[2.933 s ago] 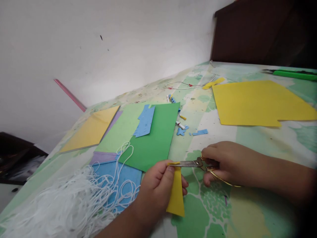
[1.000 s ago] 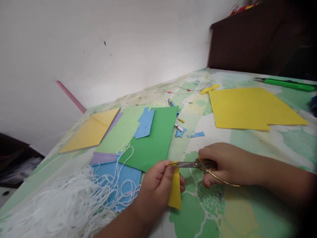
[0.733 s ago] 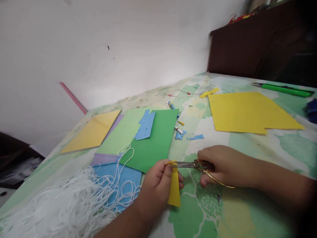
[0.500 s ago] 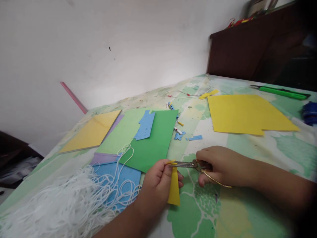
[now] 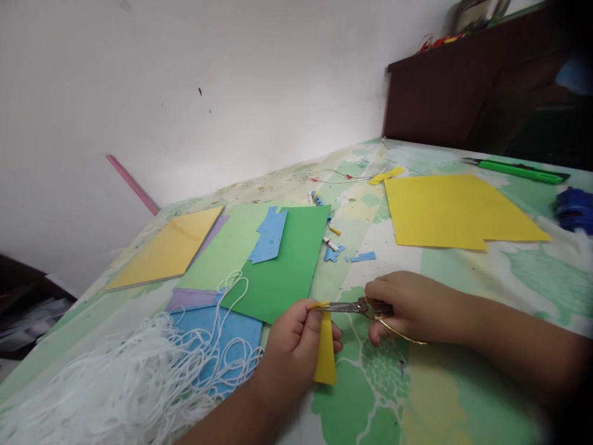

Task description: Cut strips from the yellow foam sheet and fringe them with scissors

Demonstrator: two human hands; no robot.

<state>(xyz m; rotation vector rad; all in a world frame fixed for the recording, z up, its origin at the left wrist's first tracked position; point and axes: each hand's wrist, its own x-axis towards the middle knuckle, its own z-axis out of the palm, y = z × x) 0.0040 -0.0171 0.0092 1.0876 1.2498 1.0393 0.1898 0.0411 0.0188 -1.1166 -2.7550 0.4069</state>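
Observation:
My left hand (image 5: pixel 296 343) pinches a narrow strip of yellow foam sheet or card (image 5: pixel 327 355), whose lower part hangs below the thumb. Gold-handled scissors (image 5: pixel 356 306) are in my right hand (image 5: pixel 403 309), with fingers and thumb through the loops. The blades point left and meet the top end of the yellow strip beside my left thumb. They look nearly closed. Up and to the right lies a larger yellow sheet (image 5: pixel 454 210) with a notch cut from its lower edge.
A tangled heap of white cord (image 5: pixel 125 377) spreads at lower left over a blue sheet (image 5: pixel 250 327). Behind it lie green sheets (image 5: pixel 296 272), a blue offcut (image 5: pixel 270 235) and an orange-yellow sheet (image 5: pixel 171 244). A green cutter knife (image 5: pixel 521 171) and a blue object (image 5: pixel 574 210) are at right.
The scissor blades have closed a little on the top of the yellow strip. The whole view has shifted slightly; both hands keep nearly the same places.

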